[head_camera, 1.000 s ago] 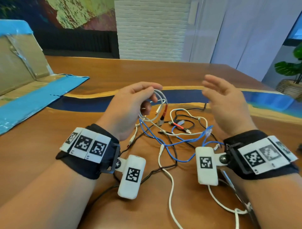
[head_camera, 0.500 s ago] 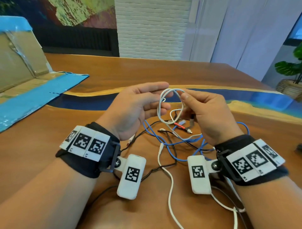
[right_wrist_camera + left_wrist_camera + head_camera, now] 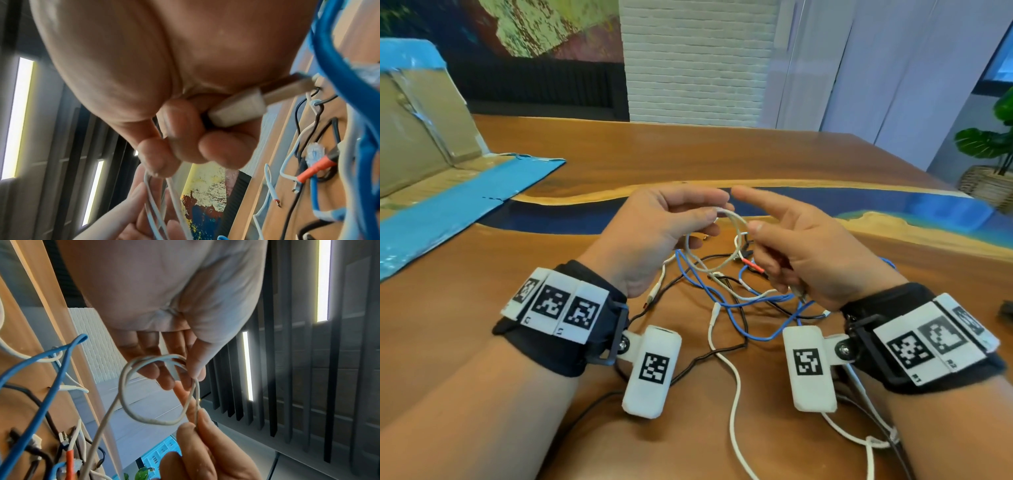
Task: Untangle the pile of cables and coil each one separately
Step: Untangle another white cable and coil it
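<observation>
Wooden counter point(image 3: 774, 161) under my wrists carries the cable pile point(image 3: 736, 291). Above that pile I hold a white cable point(image 3: 726, 219) looped into a small coil: my left hand point(image 3: 654, 233) pinches its top, my right hand point(image 3: 801, 250) pinches its side, forefinger straight, with a white plug point(image 3: 238, 112) tucked in the palm. Blue cable point(image 3: 722, 301) lies in the pile.

Right hand point(image 3: 804, 250) has closed in, pinching white cable point(image 3: 736, 222); index finger now extended
</observation>
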The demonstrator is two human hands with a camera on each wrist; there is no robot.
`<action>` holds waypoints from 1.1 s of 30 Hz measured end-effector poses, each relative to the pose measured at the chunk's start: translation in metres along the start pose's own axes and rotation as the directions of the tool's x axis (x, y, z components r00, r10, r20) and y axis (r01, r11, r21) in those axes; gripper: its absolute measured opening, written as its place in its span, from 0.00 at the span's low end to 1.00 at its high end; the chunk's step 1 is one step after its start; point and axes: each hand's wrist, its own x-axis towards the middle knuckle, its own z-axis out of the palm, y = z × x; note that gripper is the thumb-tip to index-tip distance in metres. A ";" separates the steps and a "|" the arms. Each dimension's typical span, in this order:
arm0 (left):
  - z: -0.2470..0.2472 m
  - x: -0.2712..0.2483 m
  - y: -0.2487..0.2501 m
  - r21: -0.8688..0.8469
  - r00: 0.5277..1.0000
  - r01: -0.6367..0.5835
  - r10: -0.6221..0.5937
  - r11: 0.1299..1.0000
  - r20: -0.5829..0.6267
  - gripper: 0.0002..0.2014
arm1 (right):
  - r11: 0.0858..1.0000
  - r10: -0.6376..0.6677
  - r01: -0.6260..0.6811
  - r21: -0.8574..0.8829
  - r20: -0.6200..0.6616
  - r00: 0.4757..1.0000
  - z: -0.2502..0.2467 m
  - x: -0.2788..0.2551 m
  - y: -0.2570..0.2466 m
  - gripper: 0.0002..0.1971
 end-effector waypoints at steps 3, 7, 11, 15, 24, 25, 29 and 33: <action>0.001 0.000 0.000 0.042 0.998 -0.051 0.050 0.998 0.038 0.11 | 0.996 -0.005 0.010 -0.085 0.063 0.998 0.007 0.002 0.004 0.17; 0.011 -0.003 -0.001 0.030 0.991 -0.031 0.027 0.999 0.128 0.16 | 0.995 -0.022 0.015 -0.097 -0.075 0.997 0.015 0.008 0.009 0.04; 0.009 -0.001 0.004 -0.172 0.996 0.061 -0.048 0.983 0.079 0.22 | 0.994 -0.044 0.071 0.083 -0.298 0.954 0.010 0.009 0.006 0.05; 0.009 0.000 0.002 -0.068 0.993 0.120 -0.119 0.990 0.019 0.18 | 0.989 -0.081 0.116 0.096 -0.308 0.948 0.014 0.008 0.002 0.04; 0.002 0.001 0.002 0.077 0.998 0.052 -0.050 0.996 -0.025 0.09 | 0.993 -0.101 0.117 0.029 -0.327 0.940 0.015 0.008 0.005 0.04; 0.002 0.002 0.001 0.065 0.995 0.020 -0.013 0.998 -0.101 0.09 | 0.993 -0.096 0.115 0.036 -0.335 0.937 0.013 0.009 0.006 0.04; -0.009 0.012 0.001 0.058 0.907 -0.116 0.129 0.992 -0.400 0.11 | 0.995 -0.051 0.083 0.058 -0.419 0.906 -0.003 0.010 0.008 0.10; -0.016 0.013 0.002 0.130 0.867 -0.128 0.175 0.983 -0.467 0.10 | 0.990 0.048 0.021 0.142 -0.468 0.882 -0.009 0.010 0.004 0.21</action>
